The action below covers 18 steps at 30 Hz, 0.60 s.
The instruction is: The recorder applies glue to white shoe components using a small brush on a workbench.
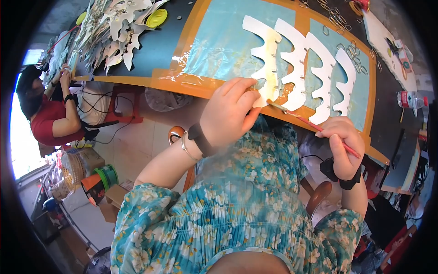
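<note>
My right hand (344,141) is closed round a slim red-handled brush (310,123), its tip touching the lower end of the leftmost white scalloped strip (269,59). A yellowish wet-looking band runs down that strip. With thumb and fingers, my left hand (232,109) grips the same strip's lower end near the table edge, hiding part of it. Beside it lie more curved white cut-outs: a second strip (294,57), a third strip (323,64) and a fourth strip (346,77). All rest on a blue, plastic-covered work surface (214,41) edged with brown tape.
Layered pale cut-outs (121,32) pile up at the far left, with a yellow lid (157,18) beside them. Metal rings (353,55) lie at the far right, near a plastic bottle (410,99). A co-worker in red (57,114) is at the left. A red stool (125,102) stands below the table.
</note>
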### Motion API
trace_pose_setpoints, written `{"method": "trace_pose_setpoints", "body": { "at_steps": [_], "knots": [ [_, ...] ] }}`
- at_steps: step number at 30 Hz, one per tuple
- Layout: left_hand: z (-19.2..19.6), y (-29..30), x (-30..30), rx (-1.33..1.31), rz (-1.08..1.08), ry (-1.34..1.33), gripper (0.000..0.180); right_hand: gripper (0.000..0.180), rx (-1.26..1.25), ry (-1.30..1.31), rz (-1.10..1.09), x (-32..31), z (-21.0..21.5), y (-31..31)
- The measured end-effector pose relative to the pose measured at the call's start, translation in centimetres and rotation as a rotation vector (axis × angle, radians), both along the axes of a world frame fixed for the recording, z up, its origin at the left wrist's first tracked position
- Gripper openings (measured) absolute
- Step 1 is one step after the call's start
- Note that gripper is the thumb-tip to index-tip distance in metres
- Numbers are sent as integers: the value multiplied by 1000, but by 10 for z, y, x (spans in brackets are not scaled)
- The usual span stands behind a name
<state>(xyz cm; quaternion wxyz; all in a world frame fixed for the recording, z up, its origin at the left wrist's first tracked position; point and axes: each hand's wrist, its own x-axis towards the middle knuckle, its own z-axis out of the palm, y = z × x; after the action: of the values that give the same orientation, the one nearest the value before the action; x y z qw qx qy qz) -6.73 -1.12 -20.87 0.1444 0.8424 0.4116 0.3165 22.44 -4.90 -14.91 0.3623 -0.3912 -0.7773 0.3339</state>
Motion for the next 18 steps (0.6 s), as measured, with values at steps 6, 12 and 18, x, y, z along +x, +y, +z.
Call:
{"method": "trace_pose_setpoints", "body": {
  "at_steps": [6, 12, 18],
  "knots": [
    [1, 2, 0, -3, -8, -15, 27, 18, -286, 305, -227, 2, -17, -1],
    [1, 2, 1, -4, -9, -12, 27, 20, -193, 315, -282, 6, -14, 1],
    [2, 2, 0, 10, -14, -11, 28, 15, -85, 141, -133, 0, -5, -5]
  ]
}}
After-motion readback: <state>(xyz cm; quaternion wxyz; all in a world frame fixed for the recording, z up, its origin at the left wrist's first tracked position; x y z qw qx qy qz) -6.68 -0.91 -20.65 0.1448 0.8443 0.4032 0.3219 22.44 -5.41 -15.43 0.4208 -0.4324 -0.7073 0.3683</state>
